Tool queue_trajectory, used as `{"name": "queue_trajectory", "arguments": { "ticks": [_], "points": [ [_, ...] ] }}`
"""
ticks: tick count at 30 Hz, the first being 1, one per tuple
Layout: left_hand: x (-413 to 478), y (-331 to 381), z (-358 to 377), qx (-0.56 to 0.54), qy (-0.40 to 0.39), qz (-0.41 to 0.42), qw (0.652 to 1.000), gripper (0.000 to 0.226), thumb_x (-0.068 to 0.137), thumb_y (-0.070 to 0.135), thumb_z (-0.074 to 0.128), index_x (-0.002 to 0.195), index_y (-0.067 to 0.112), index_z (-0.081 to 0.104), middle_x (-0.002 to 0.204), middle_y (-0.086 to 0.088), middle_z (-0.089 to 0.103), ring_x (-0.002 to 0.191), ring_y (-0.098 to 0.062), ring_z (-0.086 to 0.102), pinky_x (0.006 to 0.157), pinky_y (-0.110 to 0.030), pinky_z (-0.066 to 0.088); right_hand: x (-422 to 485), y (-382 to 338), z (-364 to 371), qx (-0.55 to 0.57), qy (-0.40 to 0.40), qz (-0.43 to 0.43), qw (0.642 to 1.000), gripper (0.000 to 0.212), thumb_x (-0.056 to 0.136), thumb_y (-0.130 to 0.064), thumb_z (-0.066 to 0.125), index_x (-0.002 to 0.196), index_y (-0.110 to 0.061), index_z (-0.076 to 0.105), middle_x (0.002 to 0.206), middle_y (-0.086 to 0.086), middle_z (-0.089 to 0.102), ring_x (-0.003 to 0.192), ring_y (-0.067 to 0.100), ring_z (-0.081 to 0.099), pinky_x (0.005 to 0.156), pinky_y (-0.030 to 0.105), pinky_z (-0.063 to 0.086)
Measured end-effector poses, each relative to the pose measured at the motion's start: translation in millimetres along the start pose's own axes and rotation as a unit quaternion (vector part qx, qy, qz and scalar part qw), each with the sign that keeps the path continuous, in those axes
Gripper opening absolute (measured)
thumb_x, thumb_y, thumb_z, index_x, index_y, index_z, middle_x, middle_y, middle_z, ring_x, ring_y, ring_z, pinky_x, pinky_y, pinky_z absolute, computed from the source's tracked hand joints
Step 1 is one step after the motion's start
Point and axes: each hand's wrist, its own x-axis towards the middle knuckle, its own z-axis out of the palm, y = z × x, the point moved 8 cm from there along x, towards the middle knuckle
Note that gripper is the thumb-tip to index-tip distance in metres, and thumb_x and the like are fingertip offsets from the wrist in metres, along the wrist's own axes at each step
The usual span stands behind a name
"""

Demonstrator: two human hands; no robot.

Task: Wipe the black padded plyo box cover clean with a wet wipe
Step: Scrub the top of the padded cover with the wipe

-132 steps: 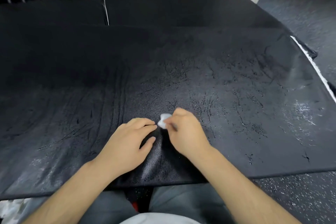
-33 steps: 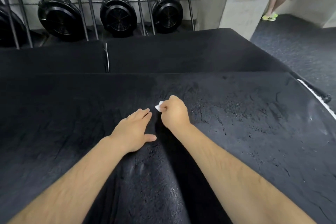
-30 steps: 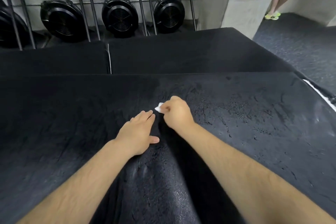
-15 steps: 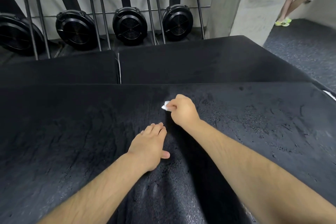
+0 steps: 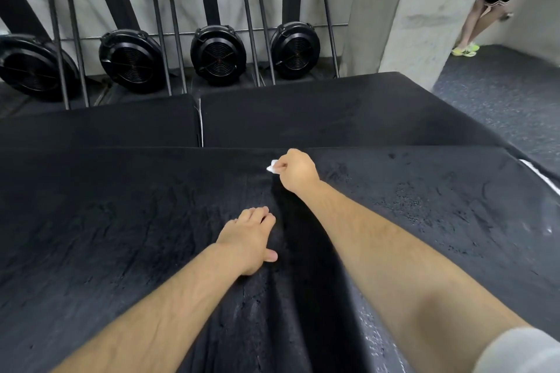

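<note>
The right hand's [image 5: 298,171] grip pinches a tiny wad of wet wipe [image 5: 272,166] near the far edge of the plyo box cover [image 5: 121,221], the left hand [image 5: 247,241] resting on it holding nothing, so the wad may slip free or the slack cover bunch.

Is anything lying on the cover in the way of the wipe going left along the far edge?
Nothing visible does. The right hand pinches the wipe near the cover's far edge; the left hand rests nearer the person, off that path.
</note>
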Motion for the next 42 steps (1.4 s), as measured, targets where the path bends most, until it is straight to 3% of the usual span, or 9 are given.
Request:
{"name": "queue_trajectory", "arguments": {
  "ticks": [5, 8, 13, 16, 19, 26, 30, 34, 42],
  "points": [
    [0.4, 4.5, -7.9, -0.045, -0.007, -0.003, 0.999, 0.077, 0.092, 0.044, 0.066, 0.152, 0.019, 0.025, 0.16, 0.0, 0.013, 0.145, -0.022, 0.016, 0.116, -0.042, 0.022, -71.4, 27.2, 8.3, -0.011, -0.043, -0.045, 0.998, 0.015, 0.087, -0.006, 0.055, 0.073, -0.011, 0.056, 0.095, -0.002, 0.065, 0.092, 0.023, 0.065, 0.08, 0.038, 0.056],
    [5.0, 15.6, -23.8, -0.125, -0.012, 0.031, 0.992, 0.093, 0.084, 0.038, 0.076, 0.158, 0.027, 0.019, 0.166, 0.006, 0.001, 0.152, -0.02, 0.004, 0.121, -0.039, 0.008, -85.9, 44.3, 0.5, -0.036, -0.024, -0.067, 0.997, 0.019, 0.089, -0.006, 0.053, 0.073, -0.009, 0.062, 0.081, -0.001, 0.047, 0.083, 0.027, 0.06, 0.076, 0.042, 0.053],
    [17.1, 33.0, 2.2, -0.217, -0.02, 0.049, 0.975, 0.095, 0.094, 0.037, 0.065, 0.16, 0.026, -0.002, 0.161, 0.011, -0.027, 0.144, -0.008, -0.03, 0.119, -0.034, -0.016, -52.9, 33.3, -14.9, -0.049, 0.004, -0.091, 0.995, 0.023, 0.092, -0.005, 0.055, 0.096, -0.013, 0.077, 0.097, -0.003, 0.055, 0.096, 0.017, 0.054, 0.087, 0.025, 0.044],
    [21.9, 30.0, 12.0, -0.241, -0.012, 0.058, 0.969, 0.093, 0.095, 0.033, 0.063, 0.159, 0.029, -0.004, 0.16, 0.014, -0.029, 0.141, -0.003, -0.034, 0.118, -0.031, -0.02, -23.3, 27.4, -12.3, -0.075, 0.011, -0.066, 0.995, 0.021, 0.093, -0.003, 0.054, 0.081, -0.012, 0.07, 0.102, 0.007, 0.061, 0.1, 0.026, 0.063, 0.088, 0.034, 0.051],
    [25.6, 30.0, 12.9, -0.237, -0.014, 0.067, 0.969, 0.094, 0.096, 0.033, 0.062, 0.159, 0.031, -0.008, 0.158, 0.015, -0.032, 0.141, -0.003, -0.036, 0.119, -0.032, -0.02, 17.4, 22.5, -14.0, -0.08, 0.008, -0.021, 0.997, 0.004, 0.09, -0.005, 0.056, 0.092, -0.006, 0.06, 0.099, 0.008, 0.062, 0.1, 0.031, 0.066, 0.078, 0.031, 0.051],
    [28.7, 26.7, 14.6, -0.254, -0.016, 0.069, 0.965, 0.093, 0.096, 0.032, 0.062, 0.158, 0.035, -0.007, 0.157, 0.02, -0.032, 0.14, 0.0, -0.036, 0.117, -0.029, -0.022, 48.5, 31.0, -29.3, -0.034, 0.036, 0.042, 0.998, 0.028, 0.093, -0.013, 0.062, 0.118, -0.004, 0.065, 0.112, 0.009, 0.071, 0.094, 0.026, 0.068, 0.08, 0.031, 0.054],
    [27.4, 26.1, 15.1, -0.242, -0.009, 0.059, 0.968, 0.091, 0.097, 0.034, 0.061, 0.158, 0.036, -0.006, 0.158, 0.02, -0.03, 0.141, -0.001, -0.036, 0.119, -0.032, -0.02, 17.2, 44.6, -16.6, -0.043, 0.006, 0.005, 0.999, 0.028, 0.09, -0.007, 0.056, 0.113, -0.007, 0.072, 0.117, 0.0, 0.07, 0.092, 0.02, 0.068, 0.076, 0.027, 0.054],
    [28.9, 27.1, 19.1, -0.228, -0.011, 0.057, 0.972, 0.09, 0.097, 0.035, 0.061, 0.158, 0.036, -0.006, 0.157, 0.02, -0.03, 0.141, -0.001, -0.035, 0.121, -0.034, -0.019, -18.2, 74.8, -10.4, -0.068, -0.049, -0.018, 0.996, 0.021, 0.085, -0.007, 0.059, 0.1, -0.011, 0.074, 0.088, -0.002, 0.066, 0.09, 0.022, 0.07, 0.081, 0.039, 0.06],
    [31.3, 28.3, 18.3, -0.228, -0.011, 0.056, 0.972, 0.091, 0.096, 0.034, 0.061, 0.158, 0.037, -0.007, 0.157, 0.022, -0.031, 0.142, -0.001, -0.035, 0.121, -0.036, -0.018, 33.9, 69.2, -54.7, -0.057, 0.057, -0.001, 0.997, 0.02, 0.09, -0.015, 0.056, 0.093, -0.006, 0.073, 0.102, 0.003, 0.069, 0.094, 0.026, 0.067, 0.077, 0.032, 0.054]
  ]
}}
